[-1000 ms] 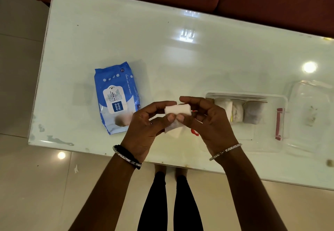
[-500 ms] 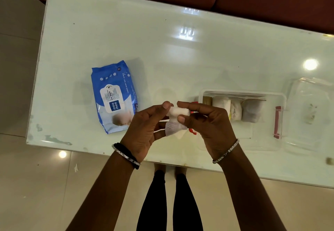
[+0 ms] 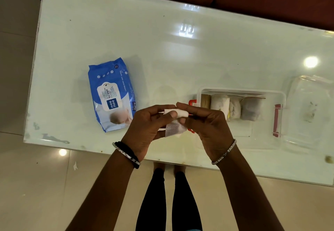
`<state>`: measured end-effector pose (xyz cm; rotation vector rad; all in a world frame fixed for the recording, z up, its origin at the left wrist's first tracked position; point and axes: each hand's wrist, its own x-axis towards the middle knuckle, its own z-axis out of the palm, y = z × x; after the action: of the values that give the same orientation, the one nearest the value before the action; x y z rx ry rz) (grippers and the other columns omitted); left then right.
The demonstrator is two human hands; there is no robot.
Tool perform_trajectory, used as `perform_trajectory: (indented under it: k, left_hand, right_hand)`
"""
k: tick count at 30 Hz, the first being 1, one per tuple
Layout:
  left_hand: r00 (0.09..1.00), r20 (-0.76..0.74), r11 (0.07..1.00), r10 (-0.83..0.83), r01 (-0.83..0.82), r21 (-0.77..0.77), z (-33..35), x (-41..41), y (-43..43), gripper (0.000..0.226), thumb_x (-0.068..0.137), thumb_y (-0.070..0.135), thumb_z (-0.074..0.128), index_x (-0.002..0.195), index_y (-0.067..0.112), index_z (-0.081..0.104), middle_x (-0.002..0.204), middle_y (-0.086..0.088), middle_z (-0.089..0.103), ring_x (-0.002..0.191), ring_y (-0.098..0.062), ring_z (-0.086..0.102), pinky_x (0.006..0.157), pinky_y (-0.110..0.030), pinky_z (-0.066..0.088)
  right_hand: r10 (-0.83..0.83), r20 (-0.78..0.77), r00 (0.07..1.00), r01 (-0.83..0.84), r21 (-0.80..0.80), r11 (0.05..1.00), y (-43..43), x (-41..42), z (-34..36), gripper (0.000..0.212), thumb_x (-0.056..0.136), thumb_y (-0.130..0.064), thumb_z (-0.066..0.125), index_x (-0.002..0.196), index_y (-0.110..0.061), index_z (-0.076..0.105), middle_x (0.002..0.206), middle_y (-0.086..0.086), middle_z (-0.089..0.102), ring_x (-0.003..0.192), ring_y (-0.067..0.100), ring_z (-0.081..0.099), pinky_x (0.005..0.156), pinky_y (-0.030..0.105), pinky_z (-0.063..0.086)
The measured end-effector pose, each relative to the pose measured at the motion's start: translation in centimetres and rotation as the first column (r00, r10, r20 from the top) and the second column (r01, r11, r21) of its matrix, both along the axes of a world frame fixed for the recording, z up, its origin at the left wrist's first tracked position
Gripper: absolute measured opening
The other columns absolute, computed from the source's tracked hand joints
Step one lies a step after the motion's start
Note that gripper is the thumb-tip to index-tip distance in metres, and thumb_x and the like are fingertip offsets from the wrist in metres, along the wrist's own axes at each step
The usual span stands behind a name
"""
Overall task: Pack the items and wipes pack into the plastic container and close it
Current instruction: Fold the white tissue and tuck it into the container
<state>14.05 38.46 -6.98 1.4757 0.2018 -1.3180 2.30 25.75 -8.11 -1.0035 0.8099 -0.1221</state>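
Holding a small white gauze roll (image 3: 176,113) up over the near edge of the glossy white glass bench (image 3: 162,50), both hands are pinching it: the left hand (image 3: 146,131) grips its left end with thumb and fingers, the right hand (image 3: 207,127) grips the right end, and a loose mesh tail hangs down between them. The blue rectangular wet wipes pack (image 3: 113,97) lies flat on the bench left of the hands, near the front edge, nobody touching it. The clear plastic container with red latches (image 3: 278,107) sits open toward the right end of the bench, just past the right hand, with a tan roll (image 3: 205,101), a white roll (image 3: 219,102) and a couple of soft bundles lined up along its far wall. Its clear plastic lid (image 3: 310,109) lies on the bench just beside it, further right.
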Motion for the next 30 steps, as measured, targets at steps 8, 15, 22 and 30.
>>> perform_trajectory:
  k: [8, 15, 22, 30]
  left_hand:
    - [0.996, 0.077, 0.999, 0.048, -0.048, 0.003, -0.4, -0.2, -0.2, 0.04, 0.071, 0.015, 0.077, 0.108, 0.021, 0.064, 0.107, -0.01, 0.073, 0.098, -0.026, 0.071, 0.075, -0.037, 0.061]
    - [0.993, 0.04, 0.992, 0.107, -0.104, -0.07, -0.4, -0.2, -0.5, 0.033, 0.073, 0.013, 0.075, 0.104, 0.015, 0.066, 0.096, -0.009, 0.077, 0.089, -0.023, 0.075, 0.065, -0.029, 0.059]
    - [0.991, -0.029, 0.988, 0.127, -0.129, -0.087, -0.3, -0.1, -0.4, 0.031, 0.077, 0.028, 0.066, 0.104, 0.014, 0.07, 0.097, -0.005, 0.077, 0.088, -0.027, 0.075, 0.066, -0.027, 0.06]
    - [0.993, -0.004, 0.992, 0.118, -0.118, -0.044, -0.6, -0.7, -0.2, 0.027, 0.078, 0.03, 0.067, 0.102, 0.018, 0.073, 0.101, -0.011, 0.075, 0.089, -0.027, 0.074, 0.069, -0.033, 0.06]
  right_hand:
    - [-0.067, -0.087, 0.994, 0.074, 0.085, 0.994, -0.3, 0.2, 0.7, 0.046, 0.072, -0.02, 0.075, 0.116, -0.009, 0.07, 0.091, 0.005, 0.078, 0.081, 0.015, 0.073, 0.065, 0.02, 0.055]
    - [-0.135, -0.151, 0.979, 0.124, -0.079, 0.989, -0.2, 0.3, 0.3, 0.023, 0.083, -0.005, 0.07, 0.105, -0.011, 0.074, 0.091, 0.017, 0.076, 0.075, 0.032, 0.062, 0.064, 0.038, 0.049]
    - [-0.223, -0.21, 0.952, 0.206, -0.101, 0.973, -0.3, 0.3, 0.4, 0.017, 0.077, -0.003, 0.076, 0.093, -0.006, 0.07, 0.075, 0.006, 0.078, 0.072, 0.024, 0.074, 0.06, 0.036, 0.058]
    - [-0.209, -0.137, 0.968, 0.192, -0.123, 0.974, 0.8, 0.5, 0.6, 0.016, 0.076, -0.005, 0.077, 0.089, -0.015, 0.076, 0.084, 0.006, 0.077, 0.076, 0.013, 0.072, 0.061, 0.021, 0.054]
